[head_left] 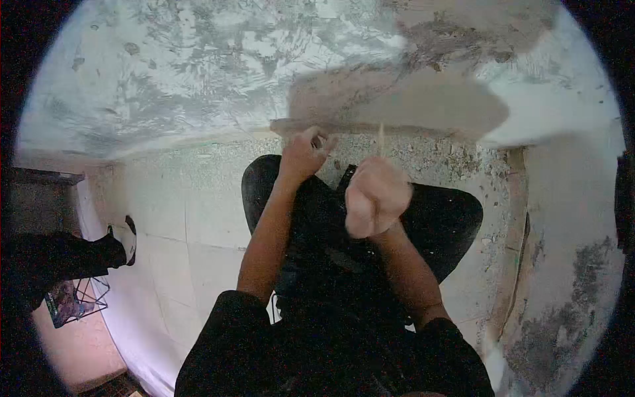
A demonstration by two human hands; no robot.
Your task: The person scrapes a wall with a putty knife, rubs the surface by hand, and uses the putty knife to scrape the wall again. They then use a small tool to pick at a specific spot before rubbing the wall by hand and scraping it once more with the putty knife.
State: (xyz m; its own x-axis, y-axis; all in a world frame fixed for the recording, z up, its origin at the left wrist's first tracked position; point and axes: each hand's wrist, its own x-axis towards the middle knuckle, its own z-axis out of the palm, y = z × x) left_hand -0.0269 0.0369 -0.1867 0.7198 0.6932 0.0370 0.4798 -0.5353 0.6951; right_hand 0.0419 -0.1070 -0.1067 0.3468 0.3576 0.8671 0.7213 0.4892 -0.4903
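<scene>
My left hand [305, 155] is above my left knee, near the foot of the wall. Its fingers are curled toward the thumb, and I cannot make out what, if anything, is between them. My right hand [377, 197] is in front of my lap, closed in a fist and blurred by motion. A thin, pale, pointed stick-like thing [381, 137] rises from the fist toward the wall; its lower part is hidden in the hand. Beyond both hands is a patchy grey and white wall [198, 59], with a smooth darker brownish patch [417, 99].
Crumbled debris [443, 159] litters the tiled floor [172, 212] along the wall's base. At the right, another stained wall [562, 264] meets the floor. Another person's leg and shoe [126, 245] extend in from the left, by a small folding stool [76, 301].
</scene>
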